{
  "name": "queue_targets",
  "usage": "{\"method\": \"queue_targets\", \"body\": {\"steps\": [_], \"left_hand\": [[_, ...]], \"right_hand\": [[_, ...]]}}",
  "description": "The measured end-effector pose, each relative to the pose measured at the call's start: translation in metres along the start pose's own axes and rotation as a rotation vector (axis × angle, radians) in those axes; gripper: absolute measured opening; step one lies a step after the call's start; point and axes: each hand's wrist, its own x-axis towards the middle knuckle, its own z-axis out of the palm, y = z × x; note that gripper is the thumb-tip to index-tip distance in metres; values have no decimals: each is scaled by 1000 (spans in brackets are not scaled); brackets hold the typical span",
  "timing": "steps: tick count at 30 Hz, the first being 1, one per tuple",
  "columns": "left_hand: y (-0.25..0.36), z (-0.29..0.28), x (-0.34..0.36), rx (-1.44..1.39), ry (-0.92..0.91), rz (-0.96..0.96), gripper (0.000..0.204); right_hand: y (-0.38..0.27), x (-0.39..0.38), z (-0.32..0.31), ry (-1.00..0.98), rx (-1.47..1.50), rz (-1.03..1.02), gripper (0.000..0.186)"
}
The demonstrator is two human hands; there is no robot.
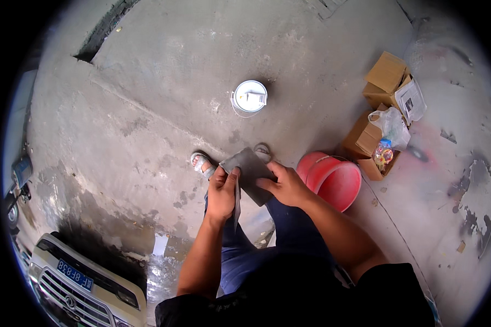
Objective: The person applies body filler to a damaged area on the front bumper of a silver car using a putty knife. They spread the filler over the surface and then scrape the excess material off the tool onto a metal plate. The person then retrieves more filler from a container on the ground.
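Between my two hands is a dark grey sheet of sandpaper [252,171], held up in front of my legs. My left hand [222,193] grips its left edge, thumb on top, and a narrow grey flap hangs down beside that palm. At the right edge, my right hand [285,185] pinches the sheet with its thumb on the upper face; the fingers underneath are partly hidden.
A white lidded pail [249,97] with a wire handle stands ahead on the concrete floor. Red plastic buckets [338,185] are beside my right leg. Farther right are cardboard boxes [386,73] with a plastic bag [391,126]. A vehicle [79,286] is at lower left.
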Motion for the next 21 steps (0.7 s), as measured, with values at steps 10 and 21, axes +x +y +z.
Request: {"method": "queue_targets", "body": {"steps": [10, 21], "left_hand": [[-64, -41, 86, 78, 49, 42, 16], [-62, -101, 197, 262, 76, 256, 14]], "right_hand": [[72, 101, 29, -46, -244, -80, 30], [210, 248, -28, 187, -196, 35, 25]]}}
